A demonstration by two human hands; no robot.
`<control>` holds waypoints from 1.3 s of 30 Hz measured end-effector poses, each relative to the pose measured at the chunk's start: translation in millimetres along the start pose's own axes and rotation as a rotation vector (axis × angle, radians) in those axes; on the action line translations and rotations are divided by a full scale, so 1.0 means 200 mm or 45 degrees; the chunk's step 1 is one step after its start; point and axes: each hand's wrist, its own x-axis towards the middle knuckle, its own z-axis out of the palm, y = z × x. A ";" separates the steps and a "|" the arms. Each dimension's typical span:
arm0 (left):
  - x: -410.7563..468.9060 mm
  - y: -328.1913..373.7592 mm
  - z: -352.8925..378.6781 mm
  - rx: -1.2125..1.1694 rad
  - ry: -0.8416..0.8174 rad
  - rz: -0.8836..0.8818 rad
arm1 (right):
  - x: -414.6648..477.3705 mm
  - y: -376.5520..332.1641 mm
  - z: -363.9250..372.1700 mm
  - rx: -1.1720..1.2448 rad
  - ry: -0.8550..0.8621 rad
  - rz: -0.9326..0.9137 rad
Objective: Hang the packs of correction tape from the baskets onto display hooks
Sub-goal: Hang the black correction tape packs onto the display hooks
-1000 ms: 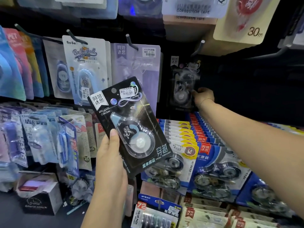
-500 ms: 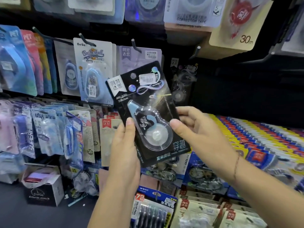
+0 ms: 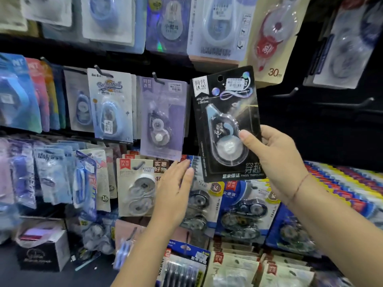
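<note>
Your right hand (image 3: 275, 162) grasps the black pack of correction tape (image 3: 228, 125) by its lower right edge; your thumb presses on the clear blister over the tape wheel, and the other fingers curl behind the card, out of sight; the pack stands nearly upright, its top leaning a little to the left, raised in front of the dark far wall of the display; the hang hole (image 3: 220, 78) at its top sits on no hook. Just left of it a pale purple pack (image 3: 163, 119) hangs on a hook, and further left hangs a white and blue pack (image 3: 110, 104) printed with the word Basketball; to the right of the black pack a bare hook (image 3: 290, 93) juts from the dark panel. Your left hand (image 3: 174, 193) is released, its fingers (image 3: 182, 166) straight and together, holding nothing; the fingertips lie near the bottom corner of the purple pack and the lower left corner of the black pack, though you cannot tell whether they touch either one. Below your hands, blue twin packs (image 3: 242, 212) lie stacked in rows; at the near left a cardboard box (image 3: 43, 253) sits on the shelf; a thin cord (image 3: 298, 187) circles your right wrist.
</note>
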 end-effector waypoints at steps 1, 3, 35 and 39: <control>0.00 -0.01 0.01 0.064 -0.021 0.038 | 0.00 0.01 0.00 0.002 -0.008 0.012; 0.01 -0.01 0.01 0.173 -0.069 0.105 | 0.00 0.03 0.00 0.022 -0.019 0.050; -0.04 -0.12 0.06 0.407 -0.015 0.437 | 0.77 0.57 0.17 -0.371 0.281 0.321; -0.03 -0.14 0.08 0.435 0.019 0.480 | 0.89 0.64 0.21 -0.358 0.298 0.362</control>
